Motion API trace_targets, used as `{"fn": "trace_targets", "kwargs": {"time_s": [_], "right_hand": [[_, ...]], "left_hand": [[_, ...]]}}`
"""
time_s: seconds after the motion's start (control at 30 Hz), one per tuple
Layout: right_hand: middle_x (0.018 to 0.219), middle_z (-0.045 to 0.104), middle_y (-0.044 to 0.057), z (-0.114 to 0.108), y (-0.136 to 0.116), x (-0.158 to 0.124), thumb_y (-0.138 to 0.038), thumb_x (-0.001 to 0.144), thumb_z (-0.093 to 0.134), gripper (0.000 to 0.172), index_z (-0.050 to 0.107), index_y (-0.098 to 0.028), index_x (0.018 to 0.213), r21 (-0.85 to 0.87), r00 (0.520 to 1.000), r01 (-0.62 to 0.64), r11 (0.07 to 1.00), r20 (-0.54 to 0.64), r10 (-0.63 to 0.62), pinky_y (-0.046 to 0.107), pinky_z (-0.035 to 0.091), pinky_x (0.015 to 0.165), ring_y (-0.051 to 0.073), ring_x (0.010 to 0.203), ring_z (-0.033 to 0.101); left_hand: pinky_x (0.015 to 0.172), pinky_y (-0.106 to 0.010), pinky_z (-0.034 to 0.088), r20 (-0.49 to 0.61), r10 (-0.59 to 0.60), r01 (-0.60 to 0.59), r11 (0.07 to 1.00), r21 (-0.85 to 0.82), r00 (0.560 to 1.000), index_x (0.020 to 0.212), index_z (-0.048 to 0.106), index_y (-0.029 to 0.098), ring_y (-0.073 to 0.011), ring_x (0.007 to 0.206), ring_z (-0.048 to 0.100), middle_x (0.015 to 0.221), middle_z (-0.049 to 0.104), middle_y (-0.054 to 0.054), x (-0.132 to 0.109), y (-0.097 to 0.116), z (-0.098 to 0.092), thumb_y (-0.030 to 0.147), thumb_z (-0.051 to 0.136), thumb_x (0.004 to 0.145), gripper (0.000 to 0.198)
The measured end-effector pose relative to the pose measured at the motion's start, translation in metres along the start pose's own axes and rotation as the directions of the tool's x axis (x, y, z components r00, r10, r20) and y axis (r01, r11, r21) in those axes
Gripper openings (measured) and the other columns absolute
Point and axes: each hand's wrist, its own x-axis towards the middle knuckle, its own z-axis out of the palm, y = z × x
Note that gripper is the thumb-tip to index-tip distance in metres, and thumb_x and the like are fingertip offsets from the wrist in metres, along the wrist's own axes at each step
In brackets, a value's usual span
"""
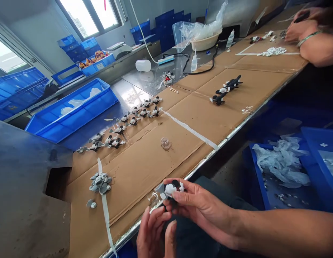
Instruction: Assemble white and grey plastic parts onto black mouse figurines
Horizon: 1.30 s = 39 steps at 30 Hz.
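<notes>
A small black, white and grey mouse figurine (170, 189) is pinched between the thumb and fingers of my right hand (201, 202), just over the table's front edge. My left hand (155, 231) is below and to the left of it, fingers loosely bent and thumb apart. The left fingertips come close to the figurine's underside; whether they touch it I cannot tell. Left on the cardboard lies a pile of grey parts with white hands (100, 182), beside a single grey part (91, 204). Rows of similar figurines (132, 120) lie farther back.
A small clear round dish (165, 143) sits mid-table. Black figurine bodies (227, 89) lie farther right. A blue crate (75, 107) stands behind the rows, a metal box (29, 186) at left. A co-worker's hands (303, 28) work at top right. Blue bins (274, 197) stand below, right.
</notes>
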Motion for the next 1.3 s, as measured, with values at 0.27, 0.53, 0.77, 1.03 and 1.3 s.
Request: {"fn": "trace_targets", "kwargs": {"time_s": [0.27,0.53,0.77,1.03,1.3], "right_hand": [[0.074,0.077,0.004,0.008,0.015,-0.005,-0.048,0.078,0.090,0.037,0.079,-0.014,0.086,0.168,0.994,-0.079,0.983,-0.059,0.090,0.025,0.055,0.080,0.015,0.074,0.071],[0.066,0.075,0.003,0.011,0.015,-0.008,-0.064,0.067,0.091,0.053,0.079,-0.012,0.072,0.158,0.982,-0.168,0.973,-0.055,0.178,0.023,0.054,0.075,0.014,0.068,0.070],[0.061,0.071,0.002,0.012,0.017,-0.007,-0.070,0.092,0.066,0.069,0.076,-0.008,0.064,0.193,0.920,-0.361,0.912,-0.088,0.382,0.021,0.053,0.069,0.009,0.060,0.067],[0.055,0.069,0.005,0.013,0.018,-0.005,-0.059,0.113,0.023,0.089,0.074,-0.007,0.062,0.275,0.876,-0.416,0.867,-0.135,0.463,0.025,0.055,0.067,0.011,0.053,0.068],[0.070,0.074,0.005,0.001,0.016,-0.001,-0.051,0.106,0.055,0.051,0.071,-0.009,0.082,0.135,0.953,-0.298,0.945,-0.017,0.303,0.018,0.056,0.068,0.010,0.065,0.073]], "left_hand": [[0.073,-0.016,0.061,-0.011,0.107,-0.104,0.983,0.151,0.994,0.096,0.080,0.022,-0.0137,0.080,0.074,0.097,0.076,-0.002,-0.005,-0.017,0.004,0.042,0.089,0.079,0.028],[0.076,-0.014,0.055,0.014,0.228,-0.225,0.952,0.207,0.974,0.097,0.078,0.027,-0.0100,0.081,0.068,0.093,0.072,0.003,-0.005,-0.017,0.005,0.042,0.085,0.084,0.021],[0.072,-0.019,0.048,0.079,0.360,-0.366,0.876,0.315,0.929,0.100,0.075,0.029,-0.0097,0.077,0.064,0.092,0.068,0.004,-0.003,-0.010,0.008,0.042,0.079,0.090,0.018],[0.073,-0.017,0.048,0.123,0.378,-0.397,0.844,0.361,0.917,0.101,0.072,0.029,-0.0076,0.078,0.063,0.091,0.066,0.006,-0.003,-0.009,0.008,0.044,0.076,0.092,0.017],[0.065,-0.011,0.050,-0.023,0.037,-0.034,0.993,0.110,0.999,0.100,0.077,0.027,-0.0049,0.065,0.061,0.077,0.066,0.007,-0.007,0.002,0.008,0.049,0.085,0.083,0.028]]}}
